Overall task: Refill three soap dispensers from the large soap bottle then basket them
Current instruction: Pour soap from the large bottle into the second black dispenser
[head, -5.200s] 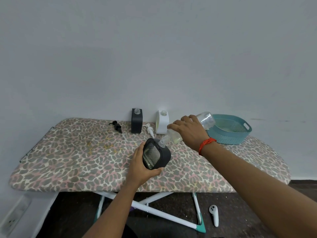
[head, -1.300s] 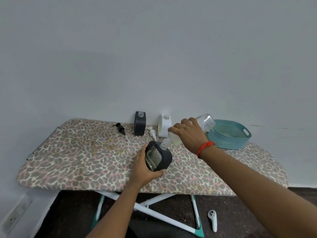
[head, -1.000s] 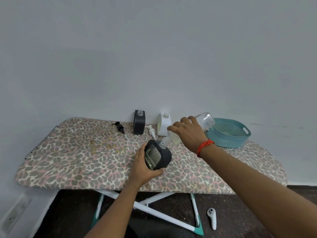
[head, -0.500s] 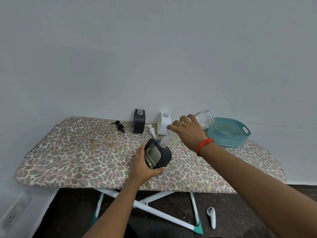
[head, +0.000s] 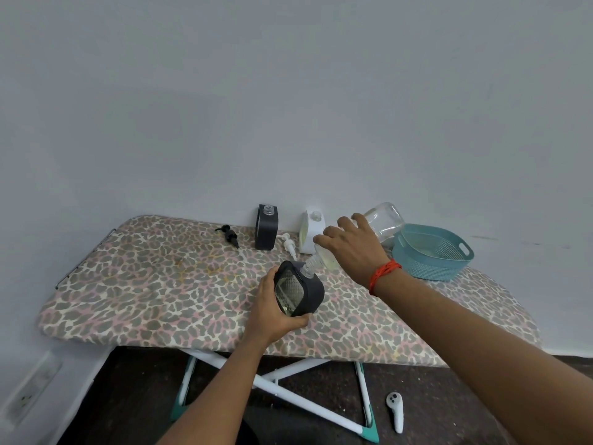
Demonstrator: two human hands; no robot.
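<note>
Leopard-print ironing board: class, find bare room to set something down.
Free: left half, beside the small black pump head; right end, before the teal perforated basket. Crowded: back middle, around the black square dispenser and white dispenser.

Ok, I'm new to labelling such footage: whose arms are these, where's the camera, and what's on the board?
There is no machine here: one camera sits on a person's head, looking forward and down, so the arms are the wearer's own. The left hand grips a tilted dark dispenser over a leopard-print ironing board. The right hand holds a clear bottle, neck tipped into that dispenser. At the back stand another dark dispenser and a white dispenser, pumps off; a black pump and a white pump lie beside them. A teal basket sits on the right.
</note>
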